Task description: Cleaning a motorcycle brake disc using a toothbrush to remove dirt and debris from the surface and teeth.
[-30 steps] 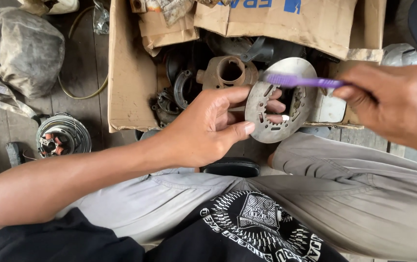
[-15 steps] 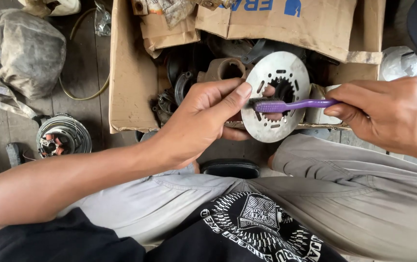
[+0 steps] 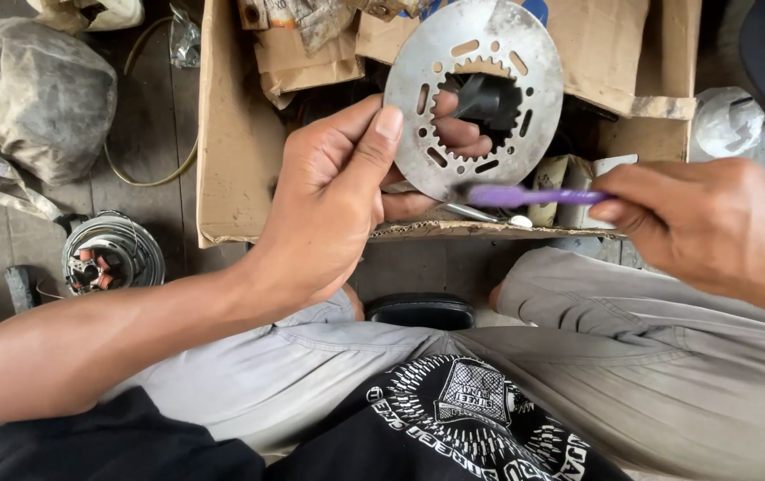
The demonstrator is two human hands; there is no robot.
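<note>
Left hand (image 3: 329,196) grips the metal disc (image 3: 525,107) over the cardboard box (image 3: 231,134); right hand (image 3: 712,223) pinches a purple brush (image 3: 525,195) at its six o'clock edge; gray rag (image 3: 30,98) at nine.

Grey trousers are worn. A black shirt with a white printed emblem is seen. Both forearms are left bare.

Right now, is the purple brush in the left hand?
No, the right hand holds the purple brush against the disc's lower edge, while the left hand grips the disc.
</note>
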